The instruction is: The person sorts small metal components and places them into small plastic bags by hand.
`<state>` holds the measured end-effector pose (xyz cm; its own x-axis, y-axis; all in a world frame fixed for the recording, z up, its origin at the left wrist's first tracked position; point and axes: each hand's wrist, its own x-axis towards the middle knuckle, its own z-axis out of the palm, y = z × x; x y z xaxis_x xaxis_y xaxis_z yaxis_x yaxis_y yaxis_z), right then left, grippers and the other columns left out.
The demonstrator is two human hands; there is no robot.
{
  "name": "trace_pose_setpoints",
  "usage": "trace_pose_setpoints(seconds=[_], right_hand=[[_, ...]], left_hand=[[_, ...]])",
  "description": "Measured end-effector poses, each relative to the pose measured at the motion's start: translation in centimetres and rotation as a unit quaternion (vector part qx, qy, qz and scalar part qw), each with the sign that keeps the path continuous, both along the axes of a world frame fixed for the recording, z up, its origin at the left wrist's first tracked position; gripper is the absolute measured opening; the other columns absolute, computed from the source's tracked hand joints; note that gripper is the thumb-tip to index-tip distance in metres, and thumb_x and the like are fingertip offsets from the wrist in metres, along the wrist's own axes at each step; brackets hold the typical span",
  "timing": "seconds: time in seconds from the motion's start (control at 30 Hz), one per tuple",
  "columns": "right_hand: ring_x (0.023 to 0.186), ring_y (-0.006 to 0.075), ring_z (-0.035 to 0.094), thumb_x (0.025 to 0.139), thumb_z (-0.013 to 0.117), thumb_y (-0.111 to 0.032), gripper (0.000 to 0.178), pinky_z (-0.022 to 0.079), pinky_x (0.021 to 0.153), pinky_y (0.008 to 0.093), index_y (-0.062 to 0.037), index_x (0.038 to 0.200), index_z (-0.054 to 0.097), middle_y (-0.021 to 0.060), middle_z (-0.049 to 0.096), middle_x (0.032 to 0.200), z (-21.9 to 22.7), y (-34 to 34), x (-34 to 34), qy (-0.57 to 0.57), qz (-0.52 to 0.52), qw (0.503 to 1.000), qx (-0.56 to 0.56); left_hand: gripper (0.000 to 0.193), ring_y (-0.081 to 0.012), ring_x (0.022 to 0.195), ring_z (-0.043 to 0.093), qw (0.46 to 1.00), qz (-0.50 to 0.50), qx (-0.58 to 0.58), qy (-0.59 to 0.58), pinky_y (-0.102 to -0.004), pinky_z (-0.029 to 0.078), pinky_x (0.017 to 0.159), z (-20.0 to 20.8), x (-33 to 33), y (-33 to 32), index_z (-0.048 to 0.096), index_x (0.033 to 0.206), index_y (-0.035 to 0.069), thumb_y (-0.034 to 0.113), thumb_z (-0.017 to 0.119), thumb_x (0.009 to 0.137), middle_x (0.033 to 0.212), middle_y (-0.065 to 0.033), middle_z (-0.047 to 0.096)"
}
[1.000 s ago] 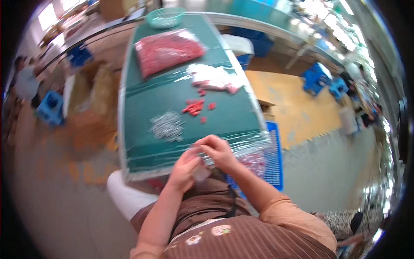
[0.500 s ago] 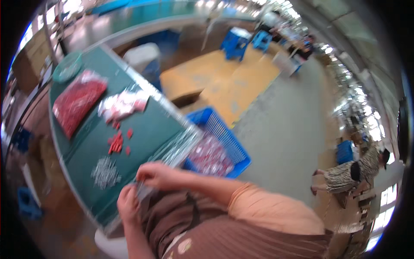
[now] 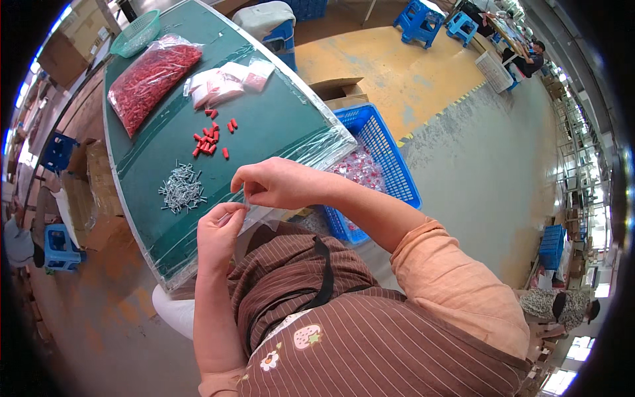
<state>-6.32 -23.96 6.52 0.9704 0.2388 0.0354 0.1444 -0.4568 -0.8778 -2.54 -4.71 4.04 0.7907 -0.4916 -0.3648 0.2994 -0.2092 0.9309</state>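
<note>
Both hands meet over the near edge of the green-topped table, fingers pinched together. A thin, clear plastic bag (image 3: 254, 217) shows between and below them, partly hidden by the fingers. My left hand (image 3: 218, 237) grips its near side, thumb up. My right hand (image 3: 281, 183) pinches it from the other side with curled fingers. Beyond my left hand lies a pile of silver screws (image 3: 182, 188). Past the screws are several loose red plastic plugs (image 3: 207, 141). Small filled clear bags (image 3: 221, 86) lie farther back, beside a big bag of red plugs (image 3: 153, 81).
A green mesh basket (image 3: 137, 34) stands at the table's far left corner. Right of the table, a blue crate (image 3: 397, 165) holds many filled small bags. Blue stools (image 3: 421, 21) and an open cardboard box (image 3: 337, 92) stand beyond. Other people are in the distance.
My view has shifted and steadied, so the table and hands appear higher and farther right. Both hands keep their pinch on the bag and stand slightly farther apart.
</note>
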Motion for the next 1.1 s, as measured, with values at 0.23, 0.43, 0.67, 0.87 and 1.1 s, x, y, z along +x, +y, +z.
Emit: trace_pose_setpoints(seconds=[0.23,0.43,0.67,0.87,1.1], right_hand=[[0.075,0.0246,0.063,0.078,0.062,-0.003,0.024,0.05,0.07,0.0335,-0.0025,0.102,0.057,0.0113,0.062,0.083,-2.3,0.4,0.0,-0.174,-0.075,0.982,-0.019],[0.076,0.0261,0.06,0.08,0.063,-0.011,0.014,0.048,0.068,0.0346,-0.0014,0.091,0.06,0.0132,0.06,0.083,-1.8,2.4,-2.1,-0.083,-0.144,0.985,0.047],[0.074,0.0254,0.062,0.082,0.062,-0.016,0.018,0.049,0.068,0.0332,0.0011,0.089,0.062,0.0149,0.062,0.082,-2.8,3.3,-1.5,-0.005,-0.152,0.987,0.052],[0.073,0.0214,0.063,0.082,0.061,-0.013,0.016,0.049,0.068,0.0311,0.0019,0.087,0.062,0.0139,0.064,0.078,-3.9,3.4,-1.2,0.053,-0.16,0.983,0.077],[0.071,0.0135,0.059,0.082,0.062,-0.012,0.014,0.048,0.065,0.0287,0.0021,0.086,0.06,0.0093,0.063,0.075,-4.3,4.0,-0.9,0.071,-0.162,0.978,0.115]], left_hand=[[0.007,-0.0015,0.052,0.044,0.995,0.062,-0.053,0.06,-0.017,0.032,0.045,-1.7,-0.1,0.3,0.065,0.084,0.003,0.008,0.068,0.082,0.071,0.0029,0.06],[0.011,-0.0002,0.044,0.037,0.986,0.117,-0.109,0.043,-0.0177,0.026,0.038,-2.7,-0.8,-0.4,0.062,0.077,0.007,0.011,0.07,0.082,0.065,0.0041,0.057],[0.01,-0.0017,0.067,0.05,0.984,0.082,-0.025,-0.158,-0.0172,0.04,0.059,-4.0,-1.4,-0.3,0.062,0.078,0.001,0.006,0.069,0.083,0.073,0.0032,0.059],[0.008,-0.0028,0.07,0.052,0.964,0.052,0.016,-0.258,-0.0189,0.043,0.063,-2.7,-1.7,0.0,0.063,0.081,0.0,0.007,0.066,0.084,0.076,0.0037,0.06],[0.007,-0.0037,0.073,0.053,0.991,0.107,-0.077,-0.006,-0.0189,0.043,0.066,-3.8,-1.2,0.5,0.064,0.084,0.001,0.007,0.065,0.086,0.079,0.0019,0.061]])
